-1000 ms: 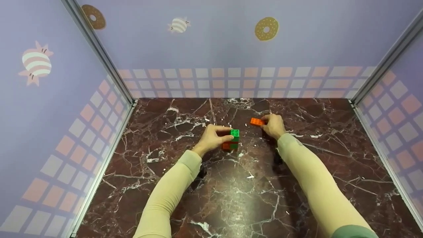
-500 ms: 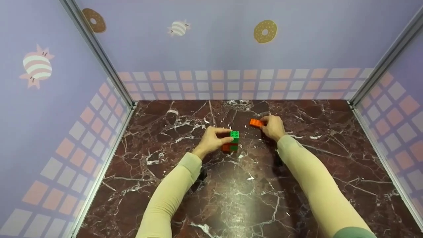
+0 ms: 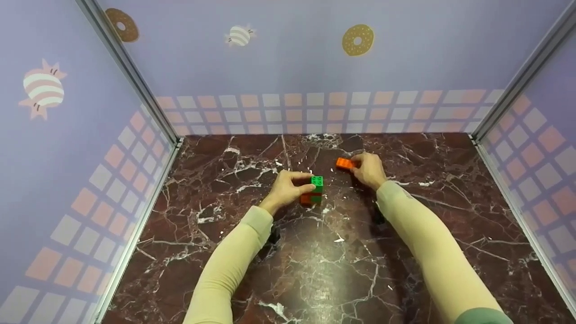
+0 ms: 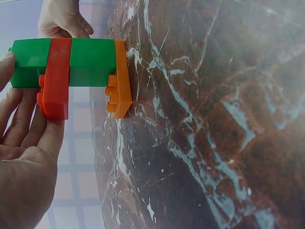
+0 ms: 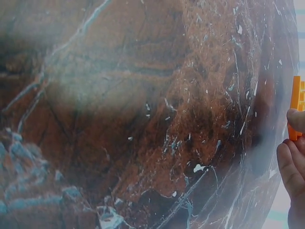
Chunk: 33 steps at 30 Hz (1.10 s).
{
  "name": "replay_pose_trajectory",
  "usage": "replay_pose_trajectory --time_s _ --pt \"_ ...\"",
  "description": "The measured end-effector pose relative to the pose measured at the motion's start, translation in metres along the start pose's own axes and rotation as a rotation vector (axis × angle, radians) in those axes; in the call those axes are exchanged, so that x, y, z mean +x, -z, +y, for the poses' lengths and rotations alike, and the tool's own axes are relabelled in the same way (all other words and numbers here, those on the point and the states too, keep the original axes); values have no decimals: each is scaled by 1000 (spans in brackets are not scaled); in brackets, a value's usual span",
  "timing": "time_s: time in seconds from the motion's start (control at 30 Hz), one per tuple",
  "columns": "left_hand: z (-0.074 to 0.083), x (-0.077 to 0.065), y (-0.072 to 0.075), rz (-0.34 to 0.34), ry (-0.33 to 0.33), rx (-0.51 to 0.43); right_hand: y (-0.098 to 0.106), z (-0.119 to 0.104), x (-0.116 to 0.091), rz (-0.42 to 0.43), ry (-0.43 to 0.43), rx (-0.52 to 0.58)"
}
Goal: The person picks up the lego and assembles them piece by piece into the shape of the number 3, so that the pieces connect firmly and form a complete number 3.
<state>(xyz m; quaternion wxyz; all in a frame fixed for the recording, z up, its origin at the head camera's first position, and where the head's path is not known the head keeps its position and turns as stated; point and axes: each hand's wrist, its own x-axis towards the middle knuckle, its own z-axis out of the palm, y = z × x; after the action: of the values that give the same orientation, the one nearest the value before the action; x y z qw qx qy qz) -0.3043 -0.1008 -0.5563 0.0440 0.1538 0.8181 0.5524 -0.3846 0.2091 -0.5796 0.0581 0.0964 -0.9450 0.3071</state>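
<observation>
A small stack of toy building blocks stands on the table in front of me. From the top down it has a green block (image 3: pixel 317 181), a thin red block (image 4: pixel 58 78), another green block (image 4: pixel 93 59) and a thin orange block (image 4: pixel 124 81) as its base. The red and orange blocks jut out to one side, studs showing. My left hand (image 3: pixel 285 191) pinches the upper part of the stack from the left, thumb at the top green block. Farther back and to the right, my right hand (image 3: pixel 370 170) pinches a separate thin orange block (image 3: pixel 344 163) by its right end.
The dark red marbled table (image 3: pixel 333 270) has white veins. Lilac panels with a checked border enclose it: a back wall (image 3: pixel 297 58), a left wall (image 3: pixel 54 180) and a right wall (image 3: pixel 549 180), with metal strips along the corners.
</observation>
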Motion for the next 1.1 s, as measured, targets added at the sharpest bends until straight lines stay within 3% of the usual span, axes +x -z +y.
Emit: replay_pose_trajectory --time_s 0.2,0.27,0.43,0.5,0.8,1.1 --pt "0 1 0 1 2 -7 -1 5 0 24 45 7" --pt "0 1 0 -1 3 -4 -10 23 5 24 76 37" --pt "0 1 0 -5 1 2 -8 22 3 27 95 27" --pt "0 1 -1 -4 -1 3 3 0 -6 7 62 -2" --pt "3 -2 -3 14 -3 10 6 -18 -11 -43 81 0" --pt "6 -4 -5 26 -35 67 10 -24 -16 -6 162 7"
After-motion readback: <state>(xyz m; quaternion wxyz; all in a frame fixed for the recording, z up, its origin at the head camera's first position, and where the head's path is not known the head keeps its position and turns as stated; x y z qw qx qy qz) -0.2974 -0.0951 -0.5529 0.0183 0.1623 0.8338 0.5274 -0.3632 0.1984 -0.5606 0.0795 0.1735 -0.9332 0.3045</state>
